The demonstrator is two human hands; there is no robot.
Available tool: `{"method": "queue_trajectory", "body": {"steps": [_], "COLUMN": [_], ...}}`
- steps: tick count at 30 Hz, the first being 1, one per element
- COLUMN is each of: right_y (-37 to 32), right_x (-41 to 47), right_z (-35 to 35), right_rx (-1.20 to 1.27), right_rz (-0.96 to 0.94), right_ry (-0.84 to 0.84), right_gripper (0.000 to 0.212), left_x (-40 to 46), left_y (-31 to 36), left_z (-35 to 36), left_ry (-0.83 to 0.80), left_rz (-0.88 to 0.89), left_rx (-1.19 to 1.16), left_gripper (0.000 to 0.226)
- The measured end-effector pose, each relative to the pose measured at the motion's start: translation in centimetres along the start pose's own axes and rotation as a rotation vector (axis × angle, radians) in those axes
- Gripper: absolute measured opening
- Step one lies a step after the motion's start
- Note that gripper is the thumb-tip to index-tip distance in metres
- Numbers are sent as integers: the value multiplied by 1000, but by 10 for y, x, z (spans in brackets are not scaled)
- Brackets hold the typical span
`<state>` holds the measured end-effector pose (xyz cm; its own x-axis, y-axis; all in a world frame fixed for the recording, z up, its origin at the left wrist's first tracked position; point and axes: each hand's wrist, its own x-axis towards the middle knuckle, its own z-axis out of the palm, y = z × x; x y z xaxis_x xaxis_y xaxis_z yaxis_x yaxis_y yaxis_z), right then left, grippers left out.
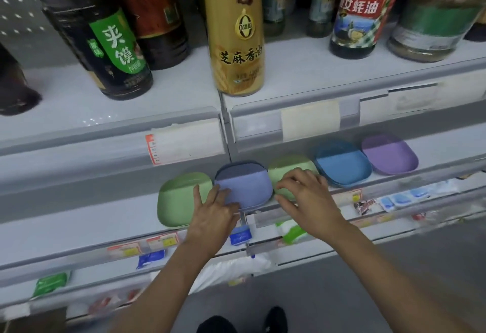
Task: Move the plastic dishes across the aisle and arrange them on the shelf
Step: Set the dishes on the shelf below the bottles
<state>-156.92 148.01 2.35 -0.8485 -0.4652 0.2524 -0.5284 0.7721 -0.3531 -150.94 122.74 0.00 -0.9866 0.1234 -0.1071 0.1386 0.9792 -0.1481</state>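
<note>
Head view: five plastic dishes lie in a row on the middle shelf [79, 227], under the shelf of sauce bottles [236, 30]. From left: green dish [176, 201], periwinkle dish [247, 182] (looks like a small stack, darker rim showing behind), second green dish [286, 172], blue dish [342, 164], also seemingly stacked, and purple dish [389, 156] far right. Left hand [213, 211] rests with fingers spread flat across the near-left edge of the periwinkle dish, thumb side reaching toward the green one; not gripping, more a press or nudge. Right hand [305, 198] sits over the second green dish, fingers loosely bent on its near rim; a true pinch cannot be told, it reads as open touch. Dishes sit just beside one another, periwinkle touching or overlapping the left green dish. Price tags [163, 240] and small packets [292, 230] on the lower rail. Judgement: carrying seems largely done; what remains is squaring the row and evening the spacing. More dishes elsewhere cannot be ruled out.
</note>
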Motion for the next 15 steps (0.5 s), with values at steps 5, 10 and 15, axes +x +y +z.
{"method": "queue_trajectory", "body": {"steps": [5,10,15], "right_y": [-21,-74,-190], "right_x": [11,36,61], "right_z": [15,39,80], "right_rx": [47,59,127], "right_rz": [-45,-145,-323], "right_ry": [-53,-102,-161], "right_gripper": [21,21,19], "left_x": [3,-29,-128], "left_y": [1,-35,-122], "left_z": [-6,-14,-8], "left_ry": [33,175,327], "left_rz": [-38,-100,-335], "left_rx": [-56,-117,-185], "left_gripper": [38,27,33]}}
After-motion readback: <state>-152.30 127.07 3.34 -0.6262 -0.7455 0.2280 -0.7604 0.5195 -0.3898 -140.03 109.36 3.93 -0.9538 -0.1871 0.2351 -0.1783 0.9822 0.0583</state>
